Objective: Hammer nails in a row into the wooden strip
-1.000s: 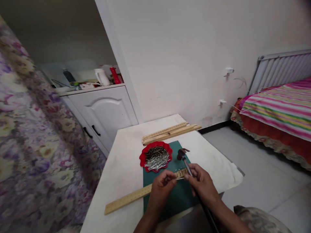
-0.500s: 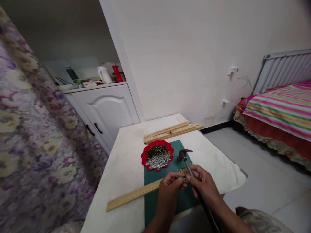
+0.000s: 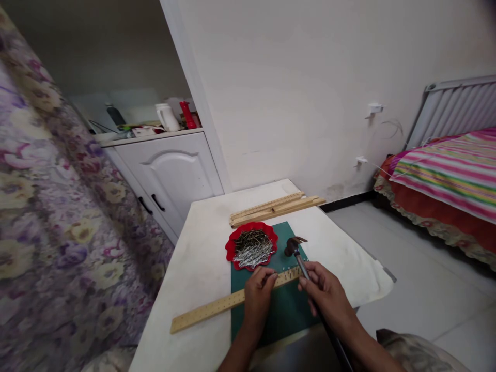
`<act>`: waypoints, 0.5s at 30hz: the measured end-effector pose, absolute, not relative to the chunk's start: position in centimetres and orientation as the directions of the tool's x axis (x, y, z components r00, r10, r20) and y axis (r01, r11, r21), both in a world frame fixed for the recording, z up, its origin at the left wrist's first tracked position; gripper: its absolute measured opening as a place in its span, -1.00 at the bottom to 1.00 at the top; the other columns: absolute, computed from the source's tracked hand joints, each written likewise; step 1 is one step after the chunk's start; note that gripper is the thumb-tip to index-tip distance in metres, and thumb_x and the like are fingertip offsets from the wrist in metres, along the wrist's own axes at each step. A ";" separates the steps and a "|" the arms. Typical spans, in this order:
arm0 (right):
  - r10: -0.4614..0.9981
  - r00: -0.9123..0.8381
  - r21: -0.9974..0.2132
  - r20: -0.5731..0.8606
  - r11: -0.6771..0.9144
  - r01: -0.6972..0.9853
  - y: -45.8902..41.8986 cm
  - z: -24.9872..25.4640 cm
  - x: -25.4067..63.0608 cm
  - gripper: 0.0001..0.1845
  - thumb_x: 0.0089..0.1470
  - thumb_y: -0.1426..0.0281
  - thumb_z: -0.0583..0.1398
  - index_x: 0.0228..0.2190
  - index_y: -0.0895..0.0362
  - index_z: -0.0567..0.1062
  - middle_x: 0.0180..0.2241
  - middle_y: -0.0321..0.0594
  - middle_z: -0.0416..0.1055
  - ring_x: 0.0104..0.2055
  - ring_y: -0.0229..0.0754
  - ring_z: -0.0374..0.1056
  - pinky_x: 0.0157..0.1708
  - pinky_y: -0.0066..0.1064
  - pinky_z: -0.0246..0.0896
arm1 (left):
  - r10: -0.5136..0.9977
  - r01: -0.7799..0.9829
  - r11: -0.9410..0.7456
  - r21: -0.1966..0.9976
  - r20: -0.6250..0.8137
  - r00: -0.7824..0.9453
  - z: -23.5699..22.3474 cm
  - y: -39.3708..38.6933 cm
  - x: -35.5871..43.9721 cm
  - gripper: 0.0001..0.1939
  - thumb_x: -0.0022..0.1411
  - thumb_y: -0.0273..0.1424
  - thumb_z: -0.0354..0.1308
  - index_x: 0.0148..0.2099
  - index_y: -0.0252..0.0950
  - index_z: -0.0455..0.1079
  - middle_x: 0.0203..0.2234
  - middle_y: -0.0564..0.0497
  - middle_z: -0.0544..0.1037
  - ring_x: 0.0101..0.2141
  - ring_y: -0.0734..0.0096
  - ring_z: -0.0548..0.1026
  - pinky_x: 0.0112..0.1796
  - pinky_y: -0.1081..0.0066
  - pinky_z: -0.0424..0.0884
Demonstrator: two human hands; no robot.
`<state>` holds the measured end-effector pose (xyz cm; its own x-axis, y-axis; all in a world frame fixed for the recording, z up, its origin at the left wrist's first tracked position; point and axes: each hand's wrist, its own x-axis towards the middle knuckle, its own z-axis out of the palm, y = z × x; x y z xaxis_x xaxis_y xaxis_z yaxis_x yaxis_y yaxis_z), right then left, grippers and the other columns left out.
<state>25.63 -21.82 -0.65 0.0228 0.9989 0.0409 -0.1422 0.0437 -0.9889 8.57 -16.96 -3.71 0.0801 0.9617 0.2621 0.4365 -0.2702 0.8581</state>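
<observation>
- The strip (image 3: 217,309) lies across the mat (image 3: 289,310), its long axis running from near left to far right.
- Left hand (image 3: 259,294) is nearer the strip's middle, fingers pinched just left of its standing nails (image 3: 290,274); whether its grip has a nail, I cannot tell.
- Right hand (image 3: 323,289) grasps the hammer (image 3: 296,253) by the strip's nailed end, handle slanting across the strip.
- Dish (image 3: 231,248): beyond the strip.
- Half a second ago the hands nearly met; now the left is farther left along the strip.

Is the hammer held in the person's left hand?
No: the right hand grips the hammer by its handle, while the left hand is at the wooden strip.
</observation>
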 end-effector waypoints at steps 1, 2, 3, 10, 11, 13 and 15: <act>0.999 0.019 -0.989 0.042 0.044 -0.140 -21.8 -0.7 25.6 -0.76 0.05 0.26 0.18 -0.26 0.13 0.35 -0.51 -0.42 0.34 -0.79 -0.49 0.07 -0.81 -0.62 -0.06 | 0.959 0.449 -0.281 0.848 0.272 0.085 -3.8 -17.0 8.7 -0.83 0.16 -0.33 0.08 -0.40 -0.28 0.43 -0.46 0.04 0.49 -0.39 0.38 0.43 -0.33 0.45 0.29; 0.999 0.015 -0.989 0.043 0.044 -0.141 -21.9 -0.7 25.6 -0.76 0.05 0.26 0.18 -0.26 0.13 0.35 -0.51 -0.42 0.34 -0.79 -0.49 0.07 -0.81 -0.62 -0.06 | 0.956 0.461 -0.288 0.840 0.279 0.088 -3.8 -16.9 8.9 -0.83 0.16 -0.33 0.07 -0.40 -0.28 0.43 -0.46 0.04 0.49 -0.39 0.38 0.43 -0.33 0.45 0.29; 0.999 0.014 -0.989 0.041 0.043 -0.144 -21.9 -0.7 25.6 -0.76 0.04 0.26 0.18 -0.26 0.13 0.35 -0.51 -0.43 0.34 -0.78 -0.49 0.07 -0.81 -0.62 -0.06 | 0.955 0.472 -0.292 0.832 0.285 0.089 -3.9 -16.9 9.0 -0.83 0.16 -0.34 0.07 -0.40 -0.27 0.43 -0.46 0.04 0.49 -0.39 0.38 0.44 -0.33 0.46 0.29; 0.999 0.008 -0.991 0.033 0.034 -0.133 -21.9 -0.5 25.6 -0.76 0.04 0.25 0.18 -0.28 0.13 0.34 -0.53 -0.44 0.33 -0.78 -0.50 0.06 -0.81 -0.63 -0.06 | 0.944 0.522 -0.318 0.791 0.313 0.102 -4.3 -16.4 9.2 -0.82 0.18 -0.34 0.05 -0.39 -0.27 0.42 -0.44 0.04 0.49 -0.37 0.39 0.44 -0.31 0.45 0.30; 0.999 0.010 -0.990 0.032 0.033 -0.135 -21.9 -0.5 25.6 -0.76 0.04 0.25 0.19 -0.28 0.12 0.34 -0.53 -0.44 0.32 -0.78 -0.49 0.07 -0.82 -0.62 -0.05 | 0.944 0.529 -0.320 0.786 0.314 0.105 -4.3 -16.4 9.2 -0.82 0.19 -0.34 0.05 -0.39 -0.26 0.42 -0.44 0.04 0.49 -0.37 0.39 0.44 -0.31 0.45 0.30; 1.000 0.009 -0.990 0.027 0.028 -0.136 -22.0 -0.4 25.5 -0.75 0.03 0.24 0.19 -0.29 0.12 0.34 -0.54 -0.44 0.32 -0.78 -0.49 0.07 -0.82 -0.62 -0.06 | 0.943 0.545 -0.320 0.775 0.314 0.109 -4.3 -16.4 9.3 -0.83 0.19 -0.35 0.04 -0.39 -0.26 0.42 -0.44 0.04 0.49 -0.37 0.38 0.44 -0.31 0.45 0.30; 1.000 0.005 -0.991 0.019 0.020 -0.131 -22.1 -0.3 25.4 -0.76 0.02 0.24 0.19 -0.30 0.12 0.34 -0.54 -0.45 0.32 -0.79 -0.49 0.07 -0.82 -0.62 -0.07 | 0.944 0.564 -0.318 0.762 0.312 0.111 -4.3 -16.4 9.3 -0.83 0.18 -0.35 0.04 -0.39 -0.26 0.42 -0.45 0.04 0.49 -0.38 0.38 0.44 -0.32 0.45 0.29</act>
<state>25.37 -22.08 -0.28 0.0045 0.9998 0.0193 -0.1307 0.0197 -0.9912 9.33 -16.37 -4.30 0.1107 0.9437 0.3117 0.5642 -0.3179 0.7620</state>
